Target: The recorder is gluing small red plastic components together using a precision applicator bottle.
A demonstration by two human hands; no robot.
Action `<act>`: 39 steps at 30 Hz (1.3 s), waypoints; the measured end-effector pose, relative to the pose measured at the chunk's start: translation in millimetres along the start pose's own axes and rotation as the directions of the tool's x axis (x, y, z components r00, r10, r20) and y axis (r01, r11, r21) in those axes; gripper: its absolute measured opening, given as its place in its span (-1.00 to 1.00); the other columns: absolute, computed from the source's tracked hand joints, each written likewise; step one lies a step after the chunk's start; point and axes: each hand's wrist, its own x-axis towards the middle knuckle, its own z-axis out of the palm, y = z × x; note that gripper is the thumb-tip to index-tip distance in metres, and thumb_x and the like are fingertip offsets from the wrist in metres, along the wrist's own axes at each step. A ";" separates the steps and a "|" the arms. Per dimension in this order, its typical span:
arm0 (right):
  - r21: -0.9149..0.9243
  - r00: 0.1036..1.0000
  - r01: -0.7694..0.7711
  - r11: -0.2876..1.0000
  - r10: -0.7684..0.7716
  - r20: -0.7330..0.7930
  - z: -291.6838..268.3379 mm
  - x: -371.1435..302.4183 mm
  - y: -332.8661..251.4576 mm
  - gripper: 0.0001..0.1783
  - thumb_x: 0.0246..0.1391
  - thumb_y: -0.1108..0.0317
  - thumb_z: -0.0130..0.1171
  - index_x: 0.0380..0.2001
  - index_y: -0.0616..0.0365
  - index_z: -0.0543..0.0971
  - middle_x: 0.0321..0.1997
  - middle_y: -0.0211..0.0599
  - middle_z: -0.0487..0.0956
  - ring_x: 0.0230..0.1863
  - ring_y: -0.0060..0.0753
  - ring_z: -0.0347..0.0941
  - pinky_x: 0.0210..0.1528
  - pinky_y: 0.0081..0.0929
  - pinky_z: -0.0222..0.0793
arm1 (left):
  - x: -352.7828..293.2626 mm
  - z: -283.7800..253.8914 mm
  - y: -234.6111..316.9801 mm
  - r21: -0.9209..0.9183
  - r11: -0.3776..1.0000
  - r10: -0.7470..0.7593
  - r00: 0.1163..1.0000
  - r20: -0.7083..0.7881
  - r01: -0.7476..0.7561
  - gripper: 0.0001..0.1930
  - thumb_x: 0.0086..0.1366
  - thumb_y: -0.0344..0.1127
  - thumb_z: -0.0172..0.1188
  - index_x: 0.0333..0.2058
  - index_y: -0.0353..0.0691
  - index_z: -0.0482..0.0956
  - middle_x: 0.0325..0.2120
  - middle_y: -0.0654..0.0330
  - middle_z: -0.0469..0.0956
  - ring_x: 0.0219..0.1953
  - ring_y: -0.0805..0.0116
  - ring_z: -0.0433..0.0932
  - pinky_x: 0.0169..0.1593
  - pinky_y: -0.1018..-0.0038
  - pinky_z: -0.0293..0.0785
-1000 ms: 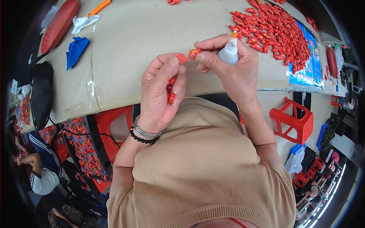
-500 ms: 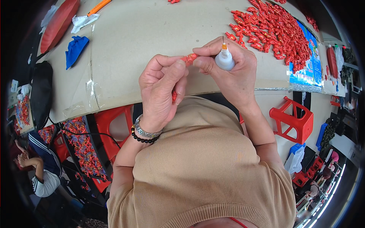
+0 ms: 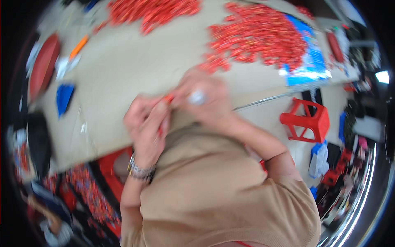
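Above the table's near edge, my left hand (image 3: pixel 145 125) pinches a small red piece (image 3: pixel 168 98) with gold marks between thumb and fingers. More red shows lower in that palm, too blurred to make out. Touching the far end of the piece are the fingertips of my right hand (image 3: pixel 212 99). That hand is also closed around a small white squeeze bottle (image 3: pixel 196 98), whose narrow tip is smeared by motion. Beyond the hands, a large heap of similar red pieces (image 3: pixel 259 39) lies partly on a blue printed sheet (image 3: pixel 310 53).
Another red heap (image 3: pixel 152 12) lies at the far edge of view. On the table's left are a blue cloth (image 3: pixel 65 98), an orange cutter-like tool (image 3: pixel 79 47) and a red tray (image 3: pixel 44 66). A red stool (image 3: pixel 306 120) stands right. A co-worker's arm (image 3: pixel 49 212) shows lower left.
The view has swung, blurring the hands, and the second red heap has come into sight. Both hands appear lower and further left, still holding the red piece and the bottle.
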 end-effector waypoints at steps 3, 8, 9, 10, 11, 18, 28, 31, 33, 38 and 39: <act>0.020 0.998 -0.043 0.999 0.044 -0.048 -0.9 -8.0 7.7 -0.85 -0.02 0.40 0.31 -0.51 0.20 0.53 -0.50 -0.31 0.46 -0.44 -0.41 0.41 -0.39 -0.46 0.31 | 3.5 1.8 -8.2 0.112 0.994 0.001 1.000 0.011 -0.002 -0.94 0.30 -0.48 0.09 -0.38 -0.30 0.42 -0.71 0.33 0.36 -0.76 0.67 0.16 -0.72 0.68 0.00; 0.031 0.987 0.009 0.999 -0.004 -0.158 1.1 -17.7 13.8 -0.82 -0.04 0.40 0.32 -0.50 0.23 0.50 -0.52 -0.27 0.43 -0.48 -0.34 0.41 -0.43 -0.42 0.31 | 3.6 12.6 -3.2 0.184 0.983 0.005 0.999 0.032 -0.011 -0.90 0.29 -0.46 0.10 -0.42 -0.28 0.39 -0.73 0.36 0.30 -0.76 0.68 0.13 -0.71 0.70 -0.04; 0.059 0.986 0.009 0.998 0.001 -0.164 2.4 -17.9 15.6 -0.81 -0.06 0.41 0.33 -0.50 0.24 0.50 -0.53 -0.26 0.43 -0.49 -0.32 0.40 -0.44 -0.41 0.31 | 4.5 13.3 -2.5 0.213 0.977 0.006 1.000 0.000 -0.005 -0.88 0.28 -0.44 0.11 -0.43 -0.27 0.38 -0.73 0.37 0.28 -0.76 0.68 0.12 -0.71 0.70 -0.05; 0.093 0.986 0.010 0.996 0.005 -0.168 4.5 -17.4 17.5 -0.80 -0.08 0.41 0.33 -0.50 0.24 0.49 -0.54 -0.25 0.42 -0.50 -0.29 0.40 -0.45 -0.39 0.30 | 5.6 12.7 -2.6 0.206 0.978 0.002 0.999 0.036 -0.010 -0.88 0.28 -0.44 0.11 -0.43 -0.27 0.38 -0.73 0.37 0.28 -0.76 0.68 0.12 -0.71 0.70 -0.05; 0.069 0.981 0.016 0.997 -0.003 -0.192 5.7 -16.9 19.8 -0.80 -0.08 0.41 0.33 -0.50 0.24 0.49 -0.54 -0.25 0.42 -0.50 -0.29 0.40 -0.45 -0.39 0.30 | 7.1 12.2 -3.3 0.211 0.977 0.007 1.000 0.028 -0.013 -0.87 0.28 -0.43 0.12 -0.44 -0.26 0.38 -0.73 0.37 0.28 -0.76 0.68 0.12 -0.71 0.70 -0.06; 0.125 0.979 0.015 0.992 0.011 -0.203 4.3 -14.0 21.7 -0.76 -0.19 0.48 0.35 -0.53 0.28 0.44 -0.55 -0.25 0.40 -0.49 -0.24 0.39 -0.46 -0.36 0.27 | 13.1 10.1 -8.0 0.258 0.966 0.024 0.999 0.038 -0.033 -0.84 0.34 -0.38 0.07 -0.45 -0.23 0.37 -0.71 0.35 0.35 -0.77 0.73 0.14 -0.75 0.76 -0.02; 0.128 0.980 0.019 0.992 0.007 -0.200 2.5 -14.4 19.7 -0.76 -0.21 0.50 0.35 -0.54 0.27 0.43 -0.55 -0.25 0.40 -0.50 -0.23 0.38 -0.46 -0.34 0.26 | 11.6 12.8 -8.4 0.271 0.961 0.046 0.998 0.037 -0.054 -0.84 0.34 -0.39 0.06 -0.45 -0.23 0.36 -0.72 0.36 0.32 -0.77 0.72 0.12 -0.75 0.75 -0.04; 0.124 0.979 0.016 0.992 0.010 -0.203 3.1 -14.5 20.3 -0.76 -0.21 0.49 0.34 -0.54 0.27 0.43 -0.55 -0.25 0.40 -0.50 -0.23 0.38 -0.46 -0.34 0.26 | 12.5 10.6 -8.5 0.275 0.961 0.024 0.999 0.032 -0.032 -0.84 0.34 -0.38 0.07 -0.45 -0.23 0.36 -0.72 0.36 0.32 -0.77 0.72 0.13 -0.74 0.75 -0.03; 0.116 0.979 0.023 0.993 0.001 -0.203 4.0 -14.3 21.5 -0.76 -0.20 0.49 0.34 -0.54 0.27 0.43 -0.55 -0.25 0.40 -0.50 -0.23 0.38 -0.46 -0.34 0.26 | 12.6 9.8 -8.6 0.275 0.961 0.027 0.999 0.031 -0.034 -0.84 0.34 -0.38 0.07 -0.45 -0.23 0.36 -0.72 0.36 0.32 -0.77 0.72 0.13 -0.74 0.75 -0.03; 0.118 0.980 0.027 0.993 -0.003 -0.198 5.2 -15.2 21.7 -0.76 -0.20 0.47 0.35 -0.54 0.26 0.43 -0.55 -0.24 0.41 -0.49 -0.21 0.39 -0.46 -0.32 0.26 | 11.4 8.6 -8.9 0.271 0.962 0.028 0.999 0.016 -0.032 -0.84 0.34 -0.38 0.07 -0.45 -0.22 0.36 -0.72 0.37 0.32 -0.77 0.73 0.13 -0.74 0.76 -0.03; 0.116 0.981 0.023 0.993 0.000 -0.195 5.2 -15.6 22.6 -0.75 -0.20 0.46 0.35 -0.54 0.27 0.43 -0.55 -0.25 0.41 -0.49 -0.21 0.39 -0.46 -0.32 0.26 | 10.9 10.1 -7.9 0.275 0.961 0.029 0.999 0.021 -0.033 -0.84 0.34 -0.38 0.07 -0.45 -0.22 0.36 -0.72 0.36 0.32 -0.77 0.73 0.13 -0.74 0.76 -0.03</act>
